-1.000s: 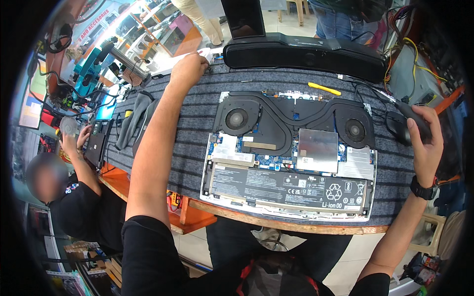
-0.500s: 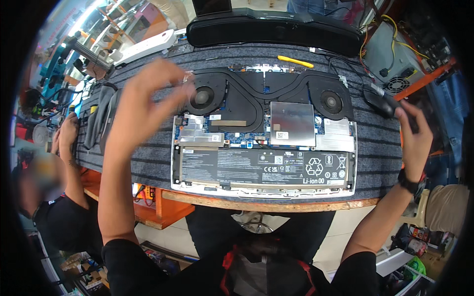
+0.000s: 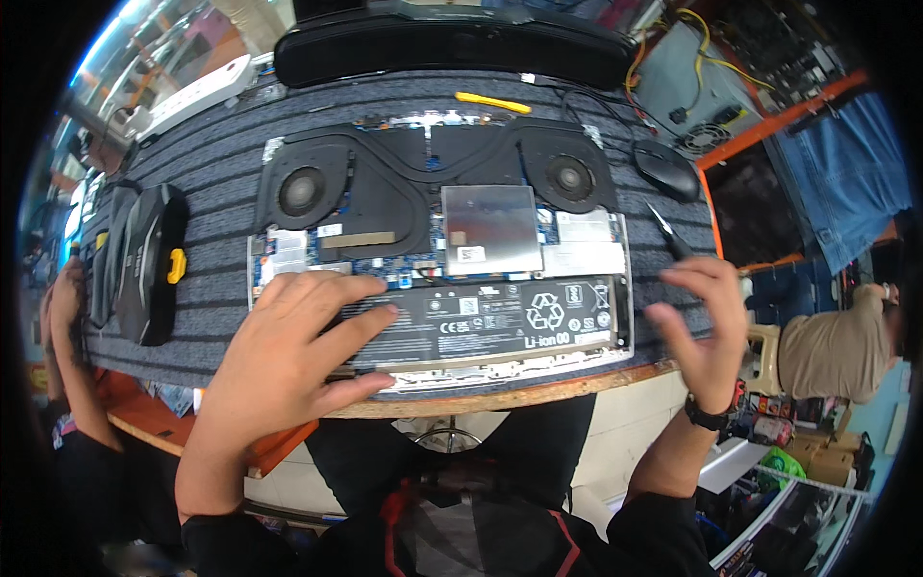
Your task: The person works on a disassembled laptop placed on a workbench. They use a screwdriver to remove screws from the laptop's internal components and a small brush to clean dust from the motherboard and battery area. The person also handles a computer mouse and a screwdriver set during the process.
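An opened laptop (image 3: 404,197) lies on the striped mat with its insides showing: two round fans, dark heat pipes and a silver square plate (image 3: 490,229). Along its near side runs a black battery (image 3: 461,327). Over the battery's left end is my left hand (image 3: 293,346), fingers spread and nothing seen in them; it hides the laptop's near left corner. To the right of the laptop, my right hand (image 3: 707,322) has thumb and fingers apart, empty. Just beyond its fingertips a thin-tipped screwdriver (image 3: 670,234) with a dark handle rests on the mat.
A black mouse (image 3: 665,171) sits at the right, near a metal power supply (image 3: 683,82). A yellow pry tool (image 3: 492,102) lies behind the laptop, before a long black speaker bar (image 3: 452,48). A black case (image 3: 152,264) stands left. Another person's arm (image 3: 72,337) reaches in farther left.
My left hand has come down from above the left fan to the battery. My right hand has moved nearer from beside the mouse; the screwdriver now shows on the mat. The view has shifted right.
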Demonstrator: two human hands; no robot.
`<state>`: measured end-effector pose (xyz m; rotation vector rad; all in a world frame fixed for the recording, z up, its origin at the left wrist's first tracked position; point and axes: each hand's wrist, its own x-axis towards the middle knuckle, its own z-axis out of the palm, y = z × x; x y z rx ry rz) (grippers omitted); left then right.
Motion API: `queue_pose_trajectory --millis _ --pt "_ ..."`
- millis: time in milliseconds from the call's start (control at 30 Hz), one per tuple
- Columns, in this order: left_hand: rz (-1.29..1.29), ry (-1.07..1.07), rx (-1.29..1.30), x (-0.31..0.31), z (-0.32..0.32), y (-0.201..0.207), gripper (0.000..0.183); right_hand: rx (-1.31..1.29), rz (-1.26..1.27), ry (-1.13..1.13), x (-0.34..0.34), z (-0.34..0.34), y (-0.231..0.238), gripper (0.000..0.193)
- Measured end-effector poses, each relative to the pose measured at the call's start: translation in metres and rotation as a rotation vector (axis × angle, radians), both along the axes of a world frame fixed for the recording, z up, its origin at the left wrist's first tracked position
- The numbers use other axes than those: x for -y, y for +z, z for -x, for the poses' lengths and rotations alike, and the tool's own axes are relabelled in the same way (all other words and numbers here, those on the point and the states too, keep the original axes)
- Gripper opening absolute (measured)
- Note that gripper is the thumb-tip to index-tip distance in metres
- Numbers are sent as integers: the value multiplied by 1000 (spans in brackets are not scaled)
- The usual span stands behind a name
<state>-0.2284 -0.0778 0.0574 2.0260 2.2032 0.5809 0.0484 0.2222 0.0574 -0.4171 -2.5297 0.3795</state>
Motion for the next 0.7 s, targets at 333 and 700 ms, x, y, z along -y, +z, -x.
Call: queue_pose_trajectory --millis 333,700 --pt "-19 72 33 -7 -12 2 55 330 -31 280 16 37 12 64" --pt "-89 63 15 -11 -9 -6 53 403 -129 342 13 42 18 64"
